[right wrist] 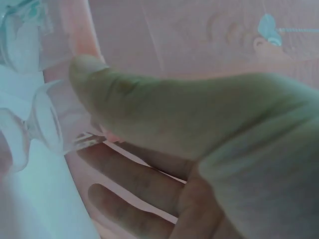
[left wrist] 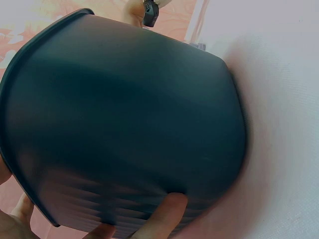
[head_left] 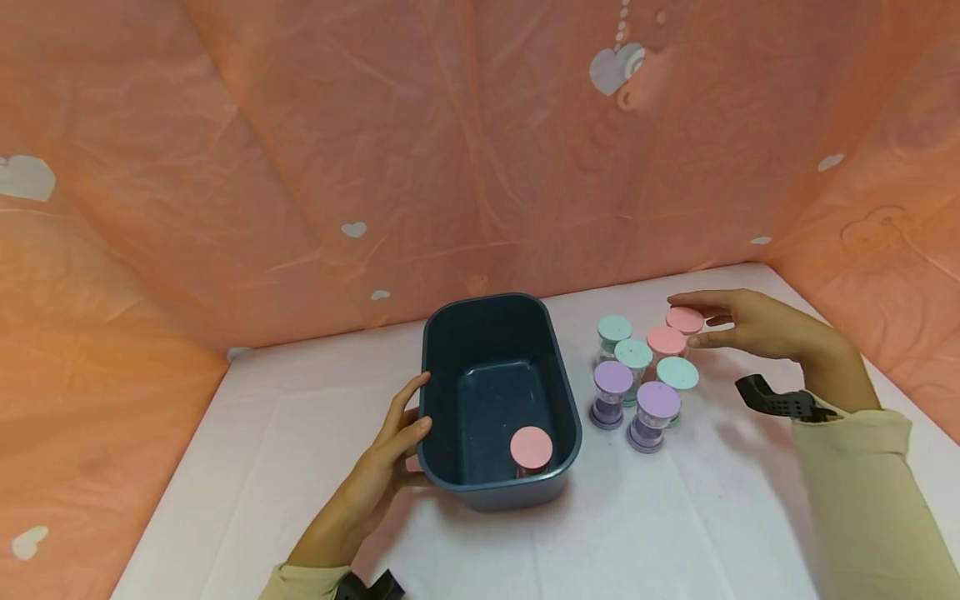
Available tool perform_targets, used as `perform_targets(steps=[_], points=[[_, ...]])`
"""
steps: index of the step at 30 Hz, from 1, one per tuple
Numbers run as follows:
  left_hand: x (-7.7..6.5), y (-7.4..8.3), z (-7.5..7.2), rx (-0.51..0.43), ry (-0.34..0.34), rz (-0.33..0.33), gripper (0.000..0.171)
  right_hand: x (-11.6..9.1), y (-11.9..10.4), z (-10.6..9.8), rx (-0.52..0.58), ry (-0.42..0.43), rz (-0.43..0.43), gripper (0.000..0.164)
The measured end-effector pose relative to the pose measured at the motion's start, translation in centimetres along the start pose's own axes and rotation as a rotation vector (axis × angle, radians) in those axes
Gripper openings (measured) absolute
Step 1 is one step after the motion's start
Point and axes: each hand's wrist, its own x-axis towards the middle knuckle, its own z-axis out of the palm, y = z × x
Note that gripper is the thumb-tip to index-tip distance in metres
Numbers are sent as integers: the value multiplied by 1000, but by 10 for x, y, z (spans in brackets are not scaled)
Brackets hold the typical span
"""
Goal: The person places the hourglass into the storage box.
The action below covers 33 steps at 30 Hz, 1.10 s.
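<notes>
Dark blue and deep, a bin (head_left: 513, 498) stands on a white cloth (head_left: 660, 533), holding one pink-topped timer (head_left: 531, 448) upright in its near right corner. At the bin's left side, the left hand (head_left: 382, 467) rests with its fingers spread loosely, the tips touching the outer wall and reaching up to the rim. Right of the bin, seven more timers stand upright in a close group. The right hand (head_left: 750, 325) is fairly wide around the far pink timer (head_left: 685, 317), thumb to one side and fingers to the other; whether it presses on that timer I cannot tell. Just beside that one is another pink timer (head_left: 666, 340). Three have mint tops: a far mint timer (head_left: 614, 327), a middle mint timer (head_left: 633, 354) and a right-hand mint timer (head_left: 677, 373). Nearest the person are a left purple timer (head_left: 612, 377) and a right purple timer (head_left: 658, 400). Behind everything hangs an orange sheet (head_left: 300, 167) with pale hearts (head_left: 615, 68).
</notes>
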Motion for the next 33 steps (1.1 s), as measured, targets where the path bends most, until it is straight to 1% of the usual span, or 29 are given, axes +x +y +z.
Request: perform_targets(steps=[6,9,14,20,25,30,33], points=[[1,1,0,8,-1,1,50,3,8,3,93,-31,28,63],[1,1,0,5,-5,1,50,3,11,7,101,-13,27,58],[0,1,0,0,-8,5,50,4,15,10,112,14,3,52],[-1,0,-1,-13,-7,2,50,7,16,11,139,-28,19,55],[0,1,0,-12,-7,2,50,7,16,11,137,-33,31,53],[0,1,0,-9,-7,4,50,6,16,10,123,-6,21,50],[0,1,0,-7,-4,2,50,5,15,8,97,24,33,49]])
